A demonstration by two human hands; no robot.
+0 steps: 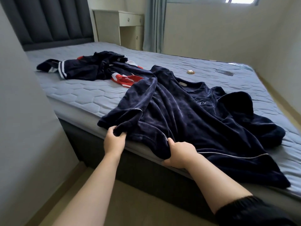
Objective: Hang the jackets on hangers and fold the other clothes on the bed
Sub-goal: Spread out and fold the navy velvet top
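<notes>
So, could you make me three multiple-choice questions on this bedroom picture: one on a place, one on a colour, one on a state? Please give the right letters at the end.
1. Where does the red, white and navy heap of clothes lie?
A. On the floor
B. On the mattress, between the velvet garment and the headboard
C. On the desk

2. What colour is the velvet garment?
A. Dark navy
B. Yellow
C. White

3. What are the hands doing?
A. Both hang free
B. Only one holds cloth
C. The left hand and the right hand both grip the velvet garment's near edge

Answers: 1 B, the heap rests on the quilted mattress beyond the garment; 2 A, its cloth is deep blue; 3 C, fingers of each hand curl round the cloth at the bed's edge.
</notes>
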